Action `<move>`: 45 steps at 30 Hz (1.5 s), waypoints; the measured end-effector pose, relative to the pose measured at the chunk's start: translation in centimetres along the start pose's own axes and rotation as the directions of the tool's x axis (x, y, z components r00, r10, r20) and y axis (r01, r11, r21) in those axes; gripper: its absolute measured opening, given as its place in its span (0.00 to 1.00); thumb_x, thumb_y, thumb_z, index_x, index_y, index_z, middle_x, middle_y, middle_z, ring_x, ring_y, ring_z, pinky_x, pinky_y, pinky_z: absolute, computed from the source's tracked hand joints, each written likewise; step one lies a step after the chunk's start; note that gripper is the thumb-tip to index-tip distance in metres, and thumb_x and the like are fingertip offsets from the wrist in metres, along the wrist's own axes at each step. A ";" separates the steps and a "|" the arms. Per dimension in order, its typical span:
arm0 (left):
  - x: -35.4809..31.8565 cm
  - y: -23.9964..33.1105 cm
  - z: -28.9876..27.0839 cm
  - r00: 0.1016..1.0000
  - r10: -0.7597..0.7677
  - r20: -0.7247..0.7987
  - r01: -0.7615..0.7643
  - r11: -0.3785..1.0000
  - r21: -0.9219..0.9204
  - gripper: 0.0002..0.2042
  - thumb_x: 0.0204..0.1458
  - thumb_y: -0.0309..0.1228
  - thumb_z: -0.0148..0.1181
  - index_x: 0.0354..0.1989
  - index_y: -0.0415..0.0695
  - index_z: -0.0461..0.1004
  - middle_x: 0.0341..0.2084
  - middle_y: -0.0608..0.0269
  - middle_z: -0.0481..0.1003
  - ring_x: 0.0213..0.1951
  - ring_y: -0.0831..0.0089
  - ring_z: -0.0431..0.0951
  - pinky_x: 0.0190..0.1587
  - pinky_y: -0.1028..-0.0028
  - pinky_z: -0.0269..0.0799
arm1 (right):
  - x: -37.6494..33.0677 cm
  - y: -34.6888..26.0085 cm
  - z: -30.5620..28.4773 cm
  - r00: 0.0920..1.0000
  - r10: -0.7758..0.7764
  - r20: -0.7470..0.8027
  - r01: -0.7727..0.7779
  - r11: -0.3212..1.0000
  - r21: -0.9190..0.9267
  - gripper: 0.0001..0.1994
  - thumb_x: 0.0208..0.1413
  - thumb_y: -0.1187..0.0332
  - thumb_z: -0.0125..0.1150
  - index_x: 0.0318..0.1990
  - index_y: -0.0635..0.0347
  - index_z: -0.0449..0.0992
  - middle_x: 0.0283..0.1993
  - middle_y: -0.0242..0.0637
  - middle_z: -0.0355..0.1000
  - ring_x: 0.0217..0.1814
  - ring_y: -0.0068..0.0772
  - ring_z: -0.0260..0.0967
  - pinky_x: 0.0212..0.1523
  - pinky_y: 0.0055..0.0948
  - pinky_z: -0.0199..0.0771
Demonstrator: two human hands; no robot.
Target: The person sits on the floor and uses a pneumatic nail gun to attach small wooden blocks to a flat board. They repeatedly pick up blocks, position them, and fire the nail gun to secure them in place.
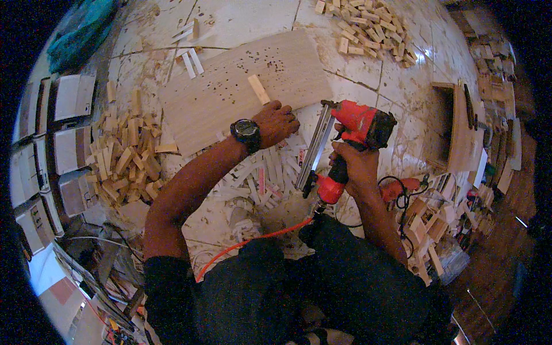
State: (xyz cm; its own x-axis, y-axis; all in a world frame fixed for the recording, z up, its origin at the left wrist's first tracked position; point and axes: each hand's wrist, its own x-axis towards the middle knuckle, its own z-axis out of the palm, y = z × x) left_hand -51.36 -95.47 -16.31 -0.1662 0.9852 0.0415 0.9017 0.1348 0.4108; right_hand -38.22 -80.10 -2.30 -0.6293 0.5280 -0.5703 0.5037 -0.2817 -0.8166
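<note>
My right hand (356,164) grips the dark handle of a red and black nail gun (353,123). The gun's long metal magazine (316,149) slants down to the left, and an orange air hose (253,238) runs from its base. My left hand (276,122), with a black watch on the wrist, is closed over the near edge of a wooden board (213,106). Its fingers are curled and whatever they hold is hidden. A small pale wood block (259,89) lies on the board, its near end against the knuckles. Dark specks are scattered over the board.
Wood block piles lie left (129,158) and far right (374,29). White strips (259,175) are heaped below my left hand. An open wooden box (451,126) stands right, near a red power tool (399,188) with a black cord. Boxes (75,98) line the left.
</note>
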 end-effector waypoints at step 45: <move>-5.5 -5.5 -1.5 0.473 -0.858 -0.202 0.501 0.451 -0.739 0.10 0.48 0.33 0.59 0.36 0.42 0.79 0.32 0.51 0.78 0.35 0.58 0.79 0.42 0.68 0.74 | 3.8 -0.3 12.2 0.944 -0.128 0.306 0.295 0.746 -0.597 0.10 0.46 0.75 0.61 0.37 0.63 0.70 0.23 0.33 0.71 0.20 0.25 0.68 0.22 0.26 0.70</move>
State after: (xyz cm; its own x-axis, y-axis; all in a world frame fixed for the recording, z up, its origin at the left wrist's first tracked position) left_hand -56.05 -101.78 -17.43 -0.9325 0.3292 -0.1486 0.0283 0.4767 0.8786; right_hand -48.01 -87.75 -5.28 -0.8391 0.2893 -0.4606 0.5438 0.4239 -0.7243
